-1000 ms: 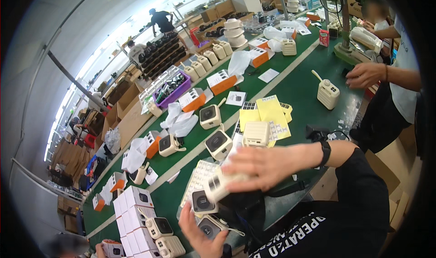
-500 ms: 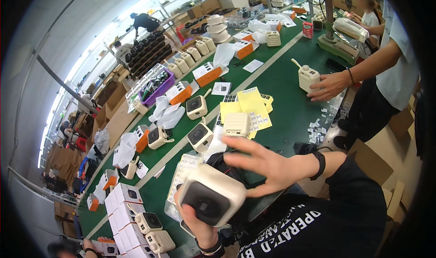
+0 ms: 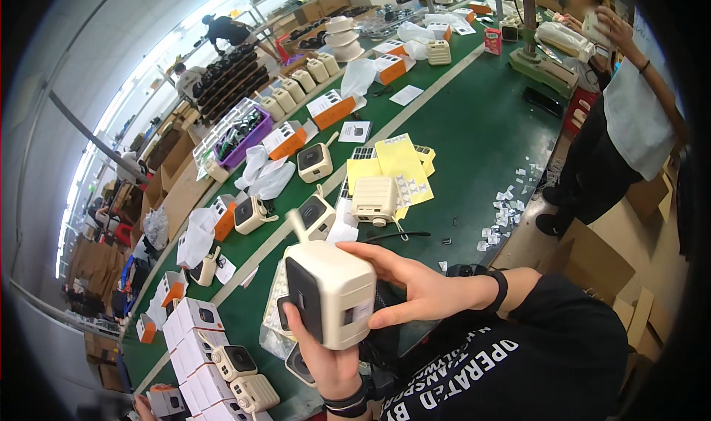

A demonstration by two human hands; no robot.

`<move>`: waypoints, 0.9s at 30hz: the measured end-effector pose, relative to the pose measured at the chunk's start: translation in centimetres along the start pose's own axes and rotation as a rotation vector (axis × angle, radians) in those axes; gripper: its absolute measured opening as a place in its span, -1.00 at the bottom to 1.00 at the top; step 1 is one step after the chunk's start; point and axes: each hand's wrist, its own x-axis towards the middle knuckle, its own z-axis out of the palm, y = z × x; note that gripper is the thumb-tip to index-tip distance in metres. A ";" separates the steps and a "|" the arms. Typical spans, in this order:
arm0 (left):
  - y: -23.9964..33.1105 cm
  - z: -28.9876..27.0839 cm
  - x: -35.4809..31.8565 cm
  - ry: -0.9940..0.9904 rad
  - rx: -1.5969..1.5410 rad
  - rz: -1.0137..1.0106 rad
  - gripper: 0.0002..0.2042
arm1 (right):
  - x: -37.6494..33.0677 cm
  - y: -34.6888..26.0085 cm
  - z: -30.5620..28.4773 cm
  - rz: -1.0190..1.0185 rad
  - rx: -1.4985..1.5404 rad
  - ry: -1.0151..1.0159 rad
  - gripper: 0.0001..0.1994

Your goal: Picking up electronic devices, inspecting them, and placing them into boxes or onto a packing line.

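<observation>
A cream box-shaped device (image 3: 348,280) with rounded corners, a black front panel and a blurred strap is held up over the near edge of the table. My left hand (image 3: 326,358) grips it from below, thumb on the black panel. Against its right side rests my right hand (image 3: 422,284), fingers over the upper edge and thumb by a small panel on the side. Partly hidden behind the device are a clear bag of white pieces (image 3: 274,310) and more of the same devices. Another cream device (image 3: 374,199) lies beyond on yellow sticker sheets (image 3: 404,165).
White boxes (image 3: 196,347) are stacked at the lower left, beside two more devices. Orange-and-white boxes, plastic bags and a purple basket (image 3: 244,136) line the far side of the green table (image 3: 474,132). At right stands a co-worker (image 3: 629,125) near a green press (image 3: 541,73); paper scraps (image 3: 503,210) litter that edge.
The held device has turned, its black panel now facing left. My right hand has closed in from spread fingers onto its side. The co-worker has lifted a device off the table.
</observation>
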 end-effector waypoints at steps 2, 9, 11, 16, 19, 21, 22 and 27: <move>-1.0 0.7 0.1 0.018 0.275 0.396 -0.51 | -0.2 0.3 0.4 0.042 0.221 0.016 -0.20; -1.2 0.4 0.8 0.005 0.397 0.458 -0.56 | -0.5 1.0 0.8 0.224 0.498 0.113 -0.38; -1.4 0.2 1.0 0.025 0.377 0.427 -0.58 | -0.5 1.0 1.1 0.247 0.512 0.142 -0.38; -1.9 0.6 1.1 0.016 0.396 0.448 -0.62 | -0.7 1.8 1.8 0.195 0.425 0.216 -0.24; -2.3 0.7 1.2 0.018 0.414 0.493 -0.63 | -0.7 1.6 2.0 0.199 0.438 0.251 -0.20; -2.4 0.7 1.3 0.023 0.441 0.504 -0.64 | -0.7 1.7 2.0 0.202 0.460 0.258 -0.20; -2.5 0.7 1.3 0.025 0.469 0.516 -0.64 | -0.7 1.8 2.0 0.202 0.480 0.267 -0.19; -3.1 0.5 1.6 0.025 0.531 0.547 -0.63 | -0.9 2.4 1.7 0.198 0.444 0.307 -0.23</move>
